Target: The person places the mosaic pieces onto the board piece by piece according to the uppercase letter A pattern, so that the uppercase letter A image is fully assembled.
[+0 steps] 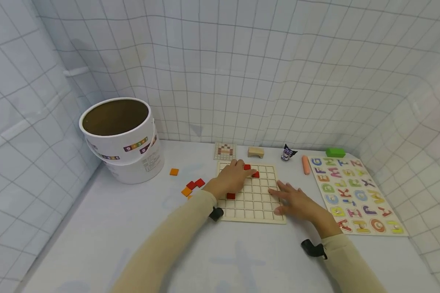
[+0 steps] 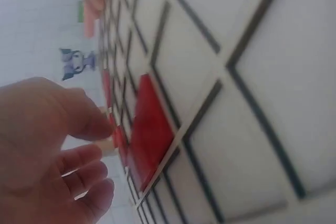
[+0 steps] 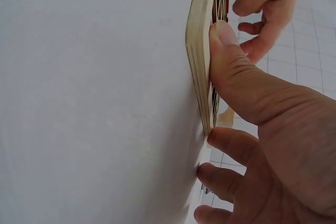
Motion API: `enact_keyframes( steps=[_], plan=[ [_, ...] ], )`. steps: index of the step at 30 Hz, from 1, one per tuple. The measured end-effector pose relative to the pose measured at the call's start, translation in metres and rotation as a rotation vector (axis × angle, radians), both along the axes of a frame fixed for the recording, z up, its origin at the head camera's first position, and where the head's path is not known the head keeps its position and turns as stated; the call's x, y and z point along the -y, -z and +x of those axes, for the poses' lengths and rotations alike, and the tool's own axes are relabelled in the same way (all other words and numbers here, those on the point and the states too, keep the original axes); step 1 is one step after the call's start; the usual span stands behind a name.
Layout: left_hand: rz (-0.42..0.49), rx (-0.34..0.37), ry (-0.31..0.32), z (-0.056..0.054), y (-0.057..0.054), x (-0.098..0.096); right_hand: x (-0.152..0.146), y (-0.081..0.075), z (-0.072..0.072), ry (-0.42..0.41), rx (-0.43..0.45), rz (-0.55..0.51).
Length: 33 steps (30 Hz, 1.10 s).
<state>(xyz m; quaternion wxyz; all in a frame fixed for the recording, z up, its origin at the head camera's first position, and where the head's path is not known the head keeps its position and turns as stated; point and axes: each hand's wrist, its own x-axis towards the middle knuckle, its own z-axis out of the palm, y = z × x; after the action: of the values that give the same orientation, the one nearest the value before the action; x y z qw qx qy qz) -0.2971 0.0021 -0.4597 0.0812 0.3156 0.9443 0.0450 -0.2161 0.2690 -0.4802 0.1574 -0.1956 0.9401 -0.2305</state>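
My left hand (image 1: 232, 178) is over a pale wooden grid board (image 1: 258, 205). Its thumb reaches toward a red square tile (image 1: 256, 174), and its other fingers bend loosely near a second red tile (image 1: 247, 167). I see nothing pinched between them, though part of the hand is hidden. A third red tile (image 1: 230, 196) sits in a cell beneath the left wrist and looms large in the left wrist view. My right hand (image 1: 295, 202) rests at the board's right edge with fingers spread. In the right wrist view, its thumb (image 3: 228, 51) touches the board's edge.
Loose red tiles (image 1: 199, 182) and orange tiles (image 1: 186, 191) lie left of the board. A white bucket (image 1: 132, 162) stands back left. Behind the board are a pattern card (image 1: 225, 151), a wooden arch block (image 1: 256, 152) and a small figurine (image 1: 287, 153). An alphabet board (image 1: 357, 195) lies right.
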Motion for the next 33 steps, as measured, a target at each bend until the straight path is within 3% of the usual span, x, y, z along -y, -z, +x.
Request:
enact_keyframes(
  steps=[3, 6, 10, 14, 19, 25, 33],
  plan=[
    [0.13, 0.049, -0.024, -0.001, -0.006, 0.021, -0.002, 0.001, 0.0, 0.001, -0.001, 0.001],
    [0.224, 0.102, -0.108, 0.001, -0.015, 0.061, -0.001, 0.003, 0.001, 0.002, -0.007, 0.009],
    [0.223, 0.176, -0.297, 0.006, -0.02, 0.12, 0.001, 0.001, 0.001, 0.001, -0.021, 0.03],
    [0.204, 0.236, -0.374, 0.015, -0.013, 0.149, 0.002, -0.003, 0.001, 0.0, -0.023, 0.038],
    [0.187, 0.165, -0.331, 0.021, -0.002, 0.146, 0.003, -0.004, 0.001, 0.003, -0.015, 0.034],
    [0.161, 0.108, -0.311, 0.02, -0.001, 0.136, 0.005, -0.003, 0.001, 0.012, -0.01, 0.048],
    [0.205, 0.082, -0.364, 0.021, 0.0, 0.125, 0.0, -0.004, 0.002, 0.005, -0.011, 0.036]
  ],
)
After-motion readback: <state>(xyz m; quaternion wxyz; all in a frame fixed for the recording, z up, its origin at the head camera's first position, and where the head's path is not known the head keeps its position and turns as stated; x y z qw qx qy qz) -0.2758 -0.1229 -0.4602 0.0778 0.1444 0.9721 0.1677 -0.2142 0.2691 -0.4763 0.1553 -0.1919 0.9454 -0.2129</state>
